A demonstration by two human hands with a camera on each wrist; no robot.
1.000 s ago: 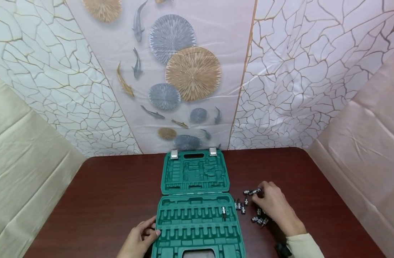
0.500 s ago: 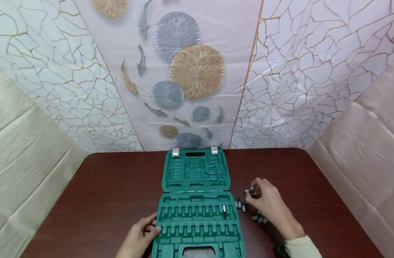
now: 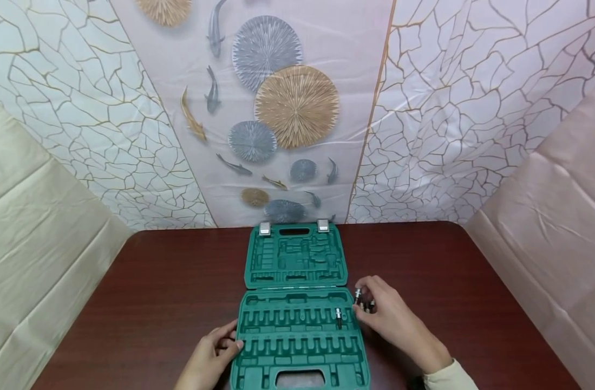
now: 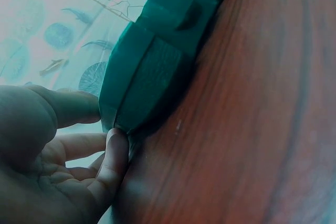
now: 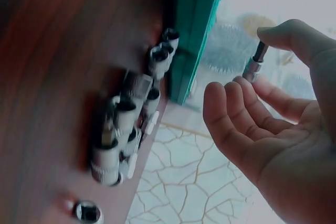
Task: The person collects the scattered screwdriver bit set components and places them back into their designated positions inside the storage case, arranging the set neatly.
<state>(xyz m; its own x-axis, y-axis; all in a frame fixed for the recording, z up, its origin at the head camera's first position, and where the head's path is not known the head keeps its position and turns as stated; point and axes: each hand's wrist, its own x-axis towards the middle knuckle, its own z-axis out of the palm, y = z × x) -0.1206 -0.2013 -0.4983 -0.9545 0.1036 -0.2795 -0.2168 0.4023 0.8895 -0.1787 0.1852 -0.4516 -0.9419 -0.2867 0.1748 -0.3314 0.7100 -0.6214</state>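
Observation:
An opened green plastic tool case lies on the table, its molded slots facing up. My left hand grips its left edge, thumb on the rim and fingers along the side, as the left wrist view also shows. Just off the case's right edge, my right hand pinches a bit socket between thumb and fingertips, silver at one end and dark at the other. Another bit socket sits in the upper slot row, toward the right.
Several loose bit sockets lie on the table beside the case, mostly hidden behind my right hand in the head view. The case lid lies folded back toward the patterned wall. Dark red wooden tabletop extends on both sides.
My right hand has moved left from the loose sockets to the case's right edge, now with a bit socket raised in its fingertips. The left hand keeps its grip on the case.

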